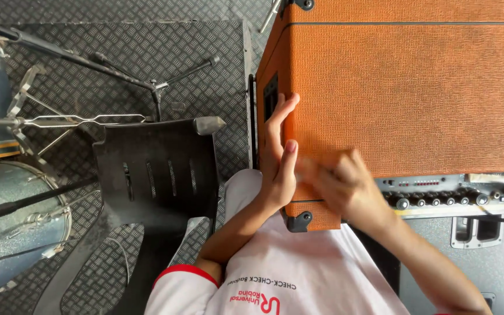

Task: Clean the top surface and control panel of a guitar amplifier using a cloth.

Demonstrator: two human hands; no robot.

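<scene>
My left hand (278,157) lies flat, fingers spread, against the side of the orange textured amplifier cabinet (403,93) just ahead of me. My right hand (342,184) is blurred at its front edge; I cannot tell its grip.

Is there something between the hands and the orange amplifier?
Nothing visible. The left hand lies flat against the corner edge of the orange amplifier. The right hand, blurred, is at its front edge beside the control panel.

Left hand (278,160) lies flat with fingers (282,114) extended, while the blurred right hand (345,184) curls beside it.
</scene>
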